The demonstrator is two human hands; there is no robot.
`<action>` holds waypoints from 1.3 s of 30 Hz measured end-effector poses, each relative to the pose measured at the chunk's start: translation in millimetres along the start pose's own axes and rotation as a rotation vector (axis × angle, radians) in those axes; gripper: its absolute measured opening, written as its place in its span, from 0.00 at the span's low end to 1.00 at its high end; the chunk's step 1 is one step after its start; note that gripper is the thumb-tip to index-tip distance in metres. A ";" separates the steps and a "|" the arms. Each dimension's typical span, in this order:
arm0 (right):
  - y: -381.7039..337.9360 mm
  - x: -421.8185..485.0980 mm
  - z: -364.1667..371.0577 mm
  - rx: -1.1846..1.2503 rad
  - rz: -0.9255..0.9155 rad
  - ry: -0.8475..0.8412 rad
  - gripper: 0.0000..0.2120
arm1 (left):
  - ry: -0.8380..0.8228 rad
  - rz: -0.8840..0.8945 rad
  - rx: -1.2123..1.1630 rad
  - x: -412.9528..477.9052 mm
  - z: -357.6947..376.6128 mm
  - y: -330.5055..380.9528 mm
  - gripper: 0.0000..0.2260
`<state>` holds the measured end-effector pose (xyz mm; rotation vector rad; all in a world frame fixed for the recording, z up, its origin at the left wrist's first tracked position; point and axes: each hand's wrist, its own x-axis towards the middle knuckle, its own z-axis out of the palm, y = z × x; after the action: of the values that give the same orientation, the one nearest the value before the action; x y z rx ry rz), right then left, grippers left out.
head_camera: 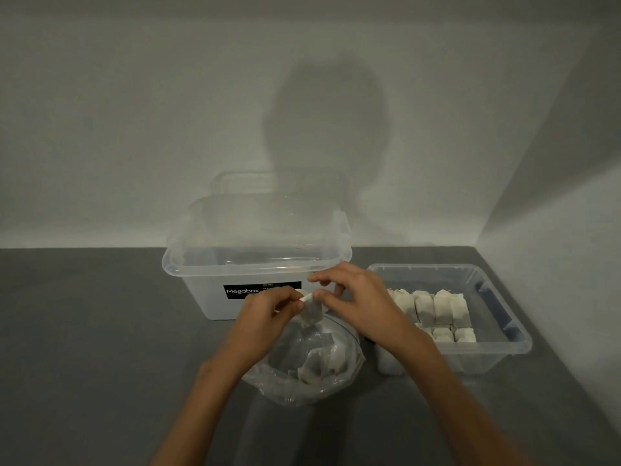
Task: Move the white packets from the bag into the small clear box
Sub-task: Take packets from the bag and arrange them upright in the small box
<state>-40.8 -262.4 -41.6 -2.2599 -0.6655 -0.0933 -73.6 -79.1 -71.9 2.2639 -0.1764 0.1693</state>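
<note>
Head view: left hand (268, 314) and right hand (359, 297) both pinch one packet (311, 313) between them, just above the open bag (279, 375). Part-filled small box (497, 348) sits right of the right hand. Risks: a fingertip pinch may slip and drop the packet back; a careless placement may topple the standing rows.

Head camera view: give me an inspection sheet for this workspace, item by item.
Surface: grey table, dimly lit.
Job's things: white packet held above the open bag, loose packets inside it; small clear box at right holds rows of stored packets.
Clutter: large lidded Megabox tub behind the bag.
Grips: left hand and right hand both pinch the white packet.
Cables: nothing seen.
Surroundings: pale wall with the person's shadow; corner at right.
</note>
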 end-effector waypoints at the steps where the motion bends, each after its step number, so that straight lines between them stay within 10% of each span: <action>1: -1.8 4.0 -2.0 -0.035 -0.011 -0.060 0.11 | -0.010 0.036 0.025 2.5 -3.0 2.3 0.05; 18: 8.0 11.4 -125.5 -0.265 -0.002 0.149 0.03 | -0.144 0.160 -0.007 60.1 -11.7 70.0 0.13; 27: 92.2 4.6 -86.1 -0.321 0.334 -0.246 0.07 | -0.196 0.201 0.053 72.5 17.7 85.0 0.09; 39: 154.3 17.9 -34.3 -0.309 0.557 -0.327 0.07 | -0.187 0.146 0.068 64.6 10.6 65.6 0.10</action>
<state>54.9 -366.8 -114.2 -2.7070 -0.1642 0.4833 -21.6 -133.8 -18.0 2.3341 -0.4406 0.0404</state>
